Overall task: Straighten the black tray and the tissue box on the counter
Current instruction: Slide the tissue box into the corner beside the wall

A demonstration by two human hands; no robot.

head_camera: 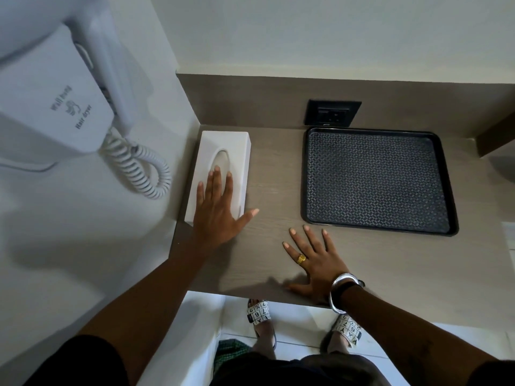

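Left hand (216, 210) lies flat, fingers spread, on the smooth white tissue box (223, 162); right hand (312, 260) rests splayed, empty, on woodgrain table (278, 168) near textured black tray (379, 179).

— What's on my feed?
— My left hand (216, 210) lies flat on the white tissue box (223, 168), frame centre-left.
— And the right?
— My right hand (312, 263) is spread on the counter (276, 174), near the black tray (377, 181).

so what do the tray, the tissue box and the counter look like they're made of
Black tray: looks like moulded plastic, matte, with a raised rim and a fine woven-looking textured floor, perhaps a non-slip liner.
Tissue box: smooth white hard cover with an oval slot, probably plastic or acrylic; faint sheen.
Counter: grey-brown wood grain, flat and even, likely laminate rather than solid wood.
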